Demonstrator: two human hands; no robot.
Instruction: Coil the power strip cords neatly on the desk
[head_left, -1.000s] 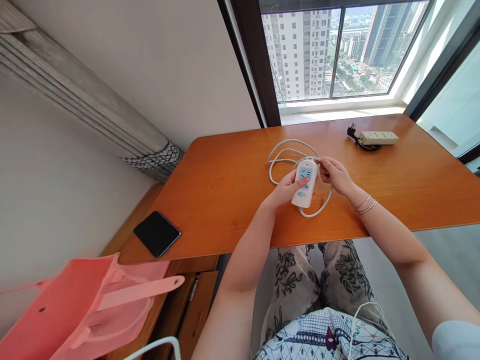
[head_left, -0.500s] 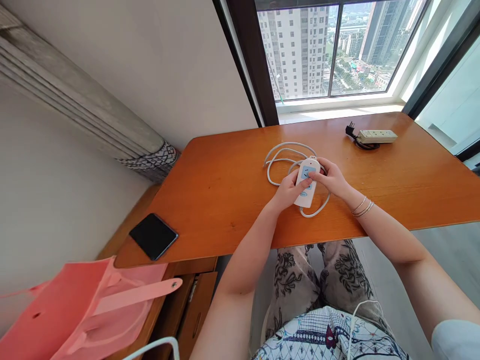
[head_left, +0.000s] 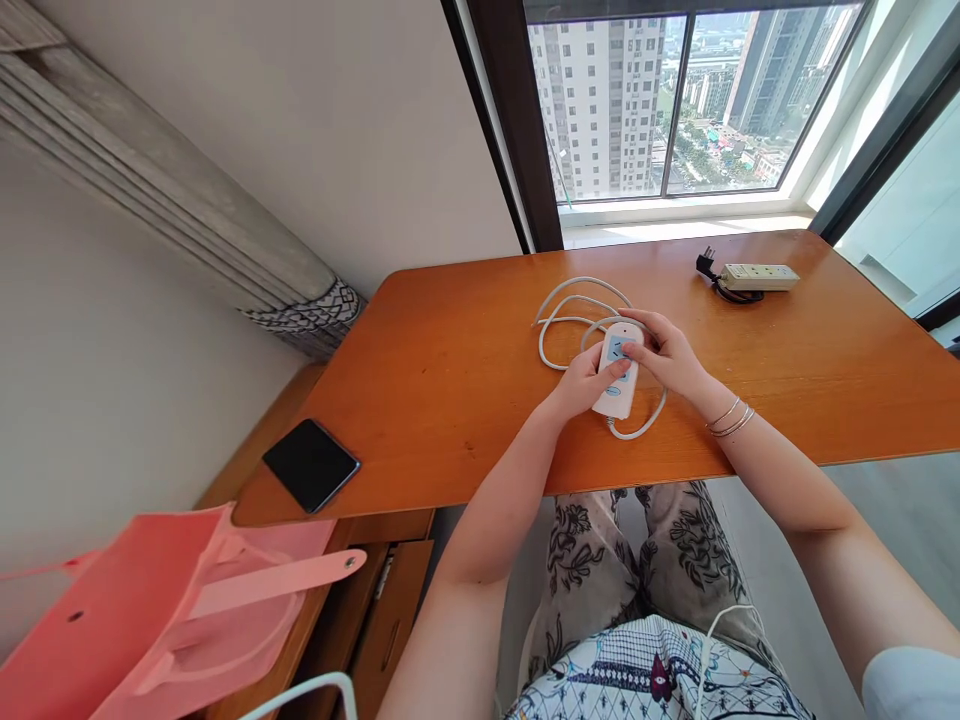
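Observation:
Between my two hands is a white power strip (head_left: 616, 400) with pale blue socket faces, held just over the wooden desk. My left hand (head_left: 586, 380) grips its left side, thumb lying across the front. On its upper right, my right hand (head_left: 666, 350) is closed round the edge with the thumb pressed on the top socket. A white cord (head_left: 556, 310) lies in loose loops behind the strip, and a curve of it leaves the strip's lower end. The fingers beneath the strip are hidden.
A beige power strip (head_left: 761, 277) with a black plug (head_left: 706, 262) sits at the desk's back right. A black phone (head_left: 311, 465) lies near the left front corner of the desk (head_left: 435, 400). A pink bag (head_left: 150, 600) hangs low at the left, and a window (head_left: 686, 110) stands behind.
The view has shifted slightly. My right fingers have moved a little along the strip's top edge, and the nearby cord loop has changed shape. Both hands keep their hold.

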